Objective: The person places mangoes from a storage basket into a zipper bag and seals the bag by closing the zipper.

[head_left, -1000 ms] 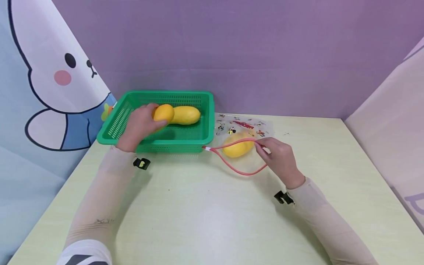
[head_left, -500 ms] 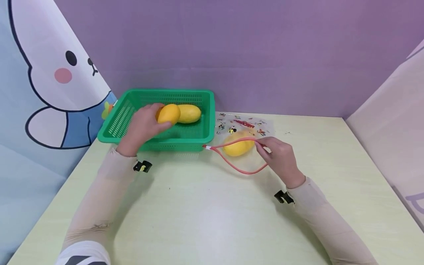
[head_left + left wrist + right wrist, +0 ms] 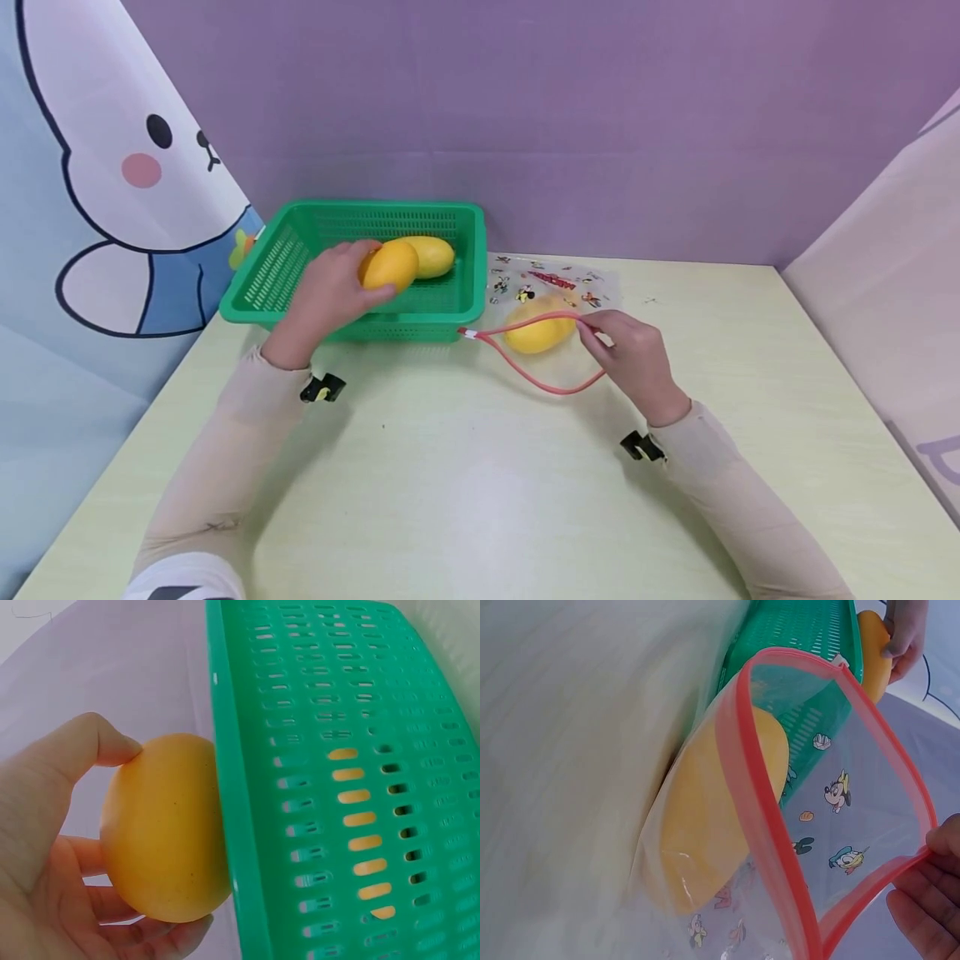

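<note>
My left hand (image 3: 326,287) grips a yellow mango (image 3: 392,265) above the green basket (image 3: 352,318). In the left wrist view, thumb and fingers curl round this mango (image 3: 165,825), which appears above the basket's rim. Inside the basket lies another mango (image 3: 437,257). My right hand (image 3: 633,354) pinches the red zip edge of a clear zipper bag (image 3: 551,279) printed with cartoon figures. The bag's mouth gapes in the right wrist view, with one mango (image 3: 697,817) inside. A white slider (image 3: 470,334) sits at the left end of the red zip edge.
A pale table (image 3: 480,483) carries the basket and bag. Behind them stands a purple backdrop (image 3: 540,125), and a curtain with a printed rabbit (image 3: 142,183) hangs on the left. The basket stands close against the bag's left side.
My left hand has moved a little to the right and towards me with its mango, over the basket. The right hand and bag have stayed nearly still.
</note>
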`<state>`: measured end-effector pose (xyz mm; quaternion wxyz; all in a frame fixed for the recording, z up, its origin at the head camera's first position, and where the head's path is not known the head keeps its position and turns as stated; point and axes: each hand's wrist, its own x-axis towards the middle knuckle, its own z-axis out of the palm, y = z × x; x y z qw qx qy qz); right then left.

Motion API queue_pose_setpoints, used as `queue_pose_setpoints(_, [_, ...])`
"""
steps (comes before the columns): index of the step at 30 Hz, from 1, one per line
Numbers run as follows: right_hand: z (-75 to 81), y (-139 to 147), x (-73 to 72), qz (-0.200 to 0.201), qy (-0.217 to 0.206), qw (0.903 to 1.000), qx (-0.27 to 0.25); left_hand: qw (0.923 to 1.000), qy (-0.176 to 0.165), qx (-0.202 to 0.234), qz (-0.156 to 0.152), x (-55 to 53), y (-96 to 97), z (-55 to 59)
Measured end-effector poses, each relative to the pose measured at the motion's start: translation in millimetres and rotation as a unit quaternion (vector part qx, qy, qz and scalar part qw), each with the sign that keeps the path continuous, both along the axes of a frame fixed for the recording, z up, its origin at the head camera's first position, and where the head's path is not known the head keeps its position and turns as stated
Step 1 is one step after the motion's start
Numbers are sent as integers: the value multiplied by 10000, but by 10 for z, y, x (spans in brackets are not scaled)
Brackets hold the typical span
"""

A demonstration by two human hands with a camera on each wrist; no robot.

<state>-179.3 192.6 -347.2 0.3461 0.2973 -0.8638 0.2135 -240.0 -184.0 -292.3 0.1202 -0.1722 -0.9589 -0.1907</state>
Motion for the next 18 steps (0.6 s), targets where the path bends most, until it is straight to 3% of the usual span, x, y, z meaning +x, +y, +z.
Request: queue_pose_setpoints(18, [0, -3, 7, -8, 23, 10000, 1, 9999, 53, -60, -77, 123, 57, -8])
